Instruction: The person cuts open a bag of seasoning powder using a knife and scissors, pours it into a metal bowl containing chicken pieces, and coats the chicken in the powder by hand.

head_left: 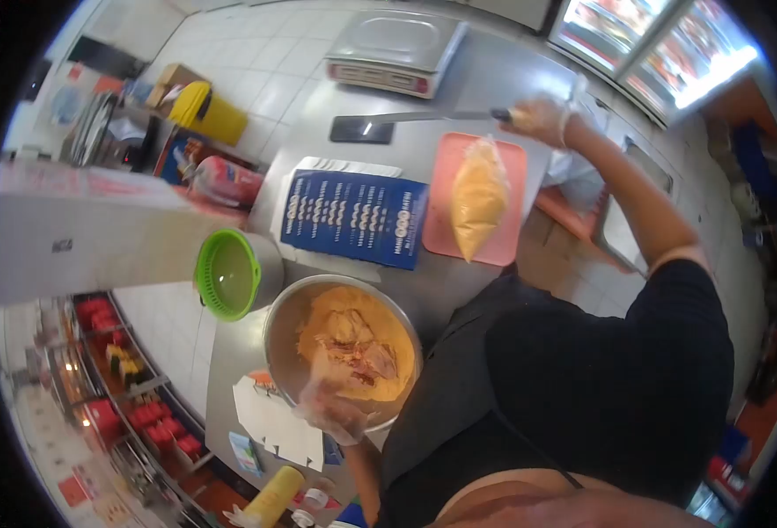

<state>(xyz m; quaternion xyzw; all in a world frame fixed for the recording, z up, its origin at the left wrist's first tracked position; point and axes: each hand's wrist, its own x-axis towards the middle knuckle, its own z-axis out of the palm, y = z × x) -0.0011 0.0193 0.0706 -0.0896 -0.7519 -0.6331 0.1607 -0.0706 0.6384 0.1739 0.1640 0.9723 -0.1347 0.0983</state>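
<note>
My right hand (538, 121), in a clear plastic glove, is closed around the handle of a long knife (441, 115), whose blade points left above the table. My left hand (331, 409), also gloved, is at the near rim of a large metal bowl (276, 361). Its fingers reach inside, stretched toward pieces of raw meat, which look like chicken (351, 330). The meat lies on orange-yellow powder (387, 387). Near the knife, a clear bag of similar orange powder (479, 198) rests on a pink tray (438, 238).
On the metal table (459, 290) are a blue printed packet (353, 216), a dark phone (362, 130) and a scale (393, 53). A green-rimmed strainer on a container (230, 275) stands left of the bowl. Papers (274, 418) and a yellow bottle (276, 495) lie nearby.
</note>
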